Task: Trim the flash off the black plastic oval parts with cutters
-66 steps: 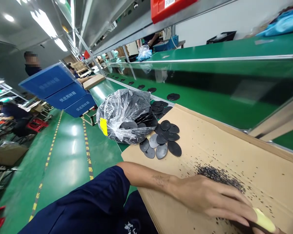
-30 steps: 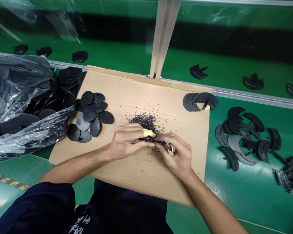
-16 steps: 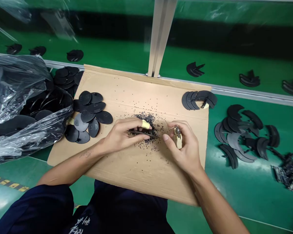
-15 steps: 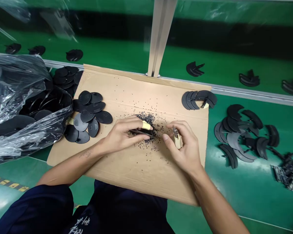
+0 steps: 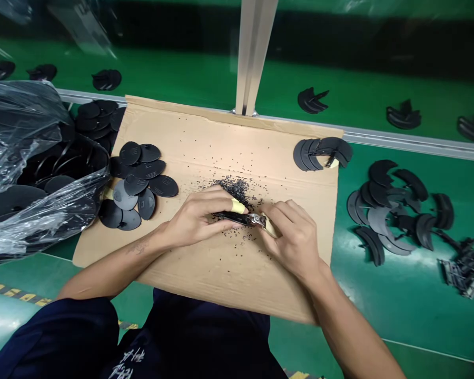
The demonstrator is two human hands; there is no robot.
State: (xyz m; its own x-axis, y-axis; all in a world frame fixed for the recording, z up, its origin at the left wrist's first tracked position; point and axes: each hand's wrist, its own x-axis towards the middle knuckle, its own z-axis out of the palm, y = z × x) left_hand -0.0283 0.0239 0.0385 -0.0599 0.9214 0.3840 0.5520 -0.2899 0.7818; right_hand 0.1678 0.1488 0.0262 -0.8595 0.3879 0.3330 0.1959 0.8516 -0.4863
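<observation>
A slim black strip with a small bright metal end (image 5: 233,217) lies nearly level between the person's two hands, just above a scattered heap of tiny black granules (image 5: 235,189) on a sheet of tan corrugated cardboard (image 5: 205,279). Its long axis runs left to right, dipping slightly toward the right. The left hand (image 5: 197,218) is nearer the black length, holding it between thumb and curled fingers, with a yellow finger cot (image 5: 238,207) on the index finger. The right hand (image 5: 296,234) is nearer the metal end, its fingers (image 5: 284,213) closed around that end and partly hiding it, with a pale yellow wrap (image 5: 270,226) showing at the fingertips. Both forearms angle inward from the lower corners, wrists low over the cardboard. Overlapping black oval discs (image 5: 164,186) lie to the left beside a clear plastic bag (image 5: 19,121) of more discs, and black crescent-shaped pieces (image 5: 381,173) lie on a green conveyor belt (image 5: 403,316) to the right.
</observation>
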